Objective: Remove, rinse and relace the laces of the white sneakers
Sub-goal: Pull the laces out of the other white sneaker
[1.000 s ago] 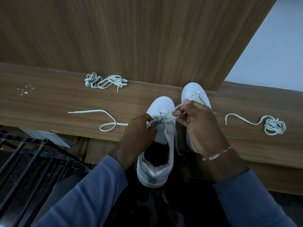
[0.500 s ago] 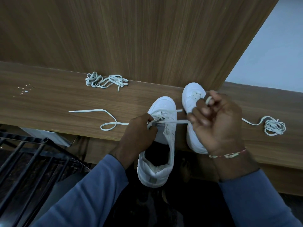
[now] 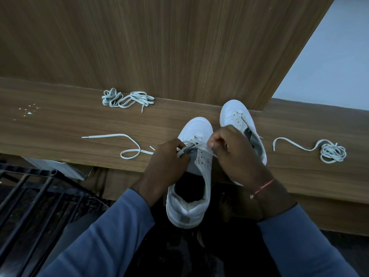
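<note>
Head, left hand (image 3: pixel 167 159), right hand (image 3: pixel 234 154) pinching lace (image 3: pixel 196 146)

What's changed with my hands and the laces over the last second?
The right hand, which had pulled the lace taut out to the right, has come back to the near sneaker and pinches the lace at its eyelets again. The left hand kept its grip on the lace. The near sneaker, far sneaker, back lace bundle and right lace bundle stayed put.
</note>
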A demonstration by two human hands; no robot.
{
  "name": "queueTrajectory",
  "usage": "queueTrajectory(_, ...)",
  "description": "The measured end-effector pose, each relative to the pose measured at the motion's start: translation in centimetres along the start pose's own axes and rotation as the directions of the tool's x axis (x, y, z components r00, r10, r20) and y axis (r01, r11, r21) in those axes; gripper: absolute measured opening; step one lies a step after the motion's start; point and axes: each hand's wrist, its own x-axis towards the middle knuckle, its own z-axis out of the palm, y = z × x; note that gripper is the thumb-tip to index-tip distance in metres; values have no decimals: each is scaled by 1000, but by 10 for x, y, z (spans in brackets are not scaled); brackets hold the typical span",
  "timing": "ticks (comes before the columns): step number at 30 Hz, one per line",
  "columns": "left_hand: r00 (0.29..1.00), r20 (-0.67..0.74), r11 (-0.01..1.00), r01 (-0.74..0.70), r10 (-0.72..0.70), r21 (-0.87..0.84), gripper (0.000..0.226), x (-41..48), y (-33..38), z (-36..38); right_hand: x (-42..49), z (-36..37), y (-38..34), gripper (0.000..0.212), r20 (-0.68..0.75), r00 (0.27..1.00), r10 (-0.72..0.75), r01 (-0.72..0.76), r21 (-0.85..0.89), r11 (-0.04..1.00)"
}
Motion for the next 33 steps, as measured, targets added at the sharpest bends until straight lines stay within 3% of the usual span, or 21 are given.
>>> queueTrajectory(1,1000,-2,1000,-4,4,-2,9,0,0,0,0,-2,-2,18,-38,997,68,-55,274,960)
queueTrajectory(2,1000,0,1000,-6,6,-2,8,1,-1,0,0,-6,-7,21,-16,990,141,-101,620,778)
queueTrajectory(3,1000,7,1000,-2,2,-2,9,1,-1,-1,1,-11,-11,23,46,986,161,-116,880,460)
queueTrajectory(4,1000,17,1000,1,-1,-1,9,1,-1,-1,1,-17,-12,23,73,985,153,-98,982,162)
queueTrajectory(5,1000,26,1000,2,-2,-2,9,1,-2,-1,2,-23,-13,24,80,981,174,-78,997,-21)
queueTrajectory(7,999,33,1000,4,-4,-10,9,1,-2,-1,5,-31,-11,28,103,960,260,-67,987,-144)
queueTrajectory(9,999,35,1000,2,-1,-13,9,1,-2,-2,8,-36,-6,30,116,944,308,-100,993,-68)
queueTrajectory(11,999,39,1000,4,-4,-7,9,1,-2,-2,6,-36,-2,28,57,943,328,-161,940,300)
queueTrajectory(13,999,47,1000,19,-19,-9,9,1,-2,-2,1,-28,-6,26,-50,954,296,-204,614,763)
queueTrajectory(15,999,46,1000,28,-28,-4,8,1,-2,-1,-1,-12,-10,23,-109,977,182,-142,302,943)
queueTrajectory(18,999,27,1000,29,-29,-4,10,1,-2,0,0,14,-7,22,-87,984,153,-131,217,967)
queueTrajectory(20,999,29,999,38,-37,-14,14,-1,-2,1,5,23,-7,26,39,963,266,-261,382,887)
queueTrajectory(21,999,24,999,32,-31,-18,18,-2,-2,1,7,23,-10,28,154,942,298,-332,562,758)
queueTrajectory(23,1000,-17,999,-24,24,-39,25,-3,-1,1,7,17,-17,28,339,920,197,-385,876,292)
queueTrajectory(24,997,-42,997,-71,69,-42,30,-4,0,2,7,12,-17,26,342,931,131,-358,925,131)
queueTrajectory(25,992,-60,993,-114,112,-29,33,-4,1,2,8,7,-17,25,313,946,79,-319,945,77)
queueTrajectory(26,987,-69,990,-143,142,-9,35,-5,2,3,10,5,-16,26,265,963,56,-270,956,115)
queueTrajectory(27,984,-70,987,-161,161,11,37,-5,3,3,11,6,-14,29,203,977,69,-214,945,248)
queueTrajectory(28,982,-63,984,-174,176,28,38,-6,4,4,12,9,-11,31,132,986,106,-166,875,454)
queueTrajectory(30,980,-40,980,-194,196,52,43,-6,3,4,13,17,-4,30,-35,977,212,-164,518,839)
queueTrajectory(33,983,-25,982,-182,183,41,45,-6,3,5,12,27,11,15,-49,979,197,-192,93,977)
